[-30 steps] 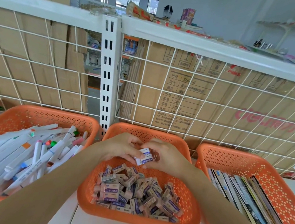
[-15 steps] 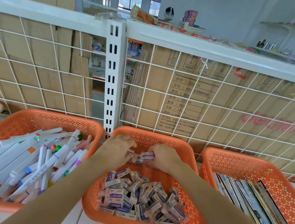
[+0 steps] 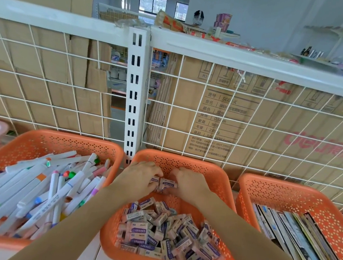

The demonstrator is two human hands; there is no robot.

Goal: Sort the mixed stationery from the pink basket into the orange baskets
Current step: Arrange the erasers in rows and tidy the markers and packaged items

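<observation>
A person's left hand (image 3: 139,179) and right hand (image 3: 191,186), fingers curled around a few erasers (image 3: 166,185), hold them low at the back of the middle orange basket (image 3: 184,161), where letting go onto the heap (image 3: 167,237) looks the next move.

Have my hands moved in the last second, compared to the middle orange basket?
Yes. The left hand and right hand, holding erasers between them, have dropped lower, toward the far wall of the middle orange basket.
</observation>
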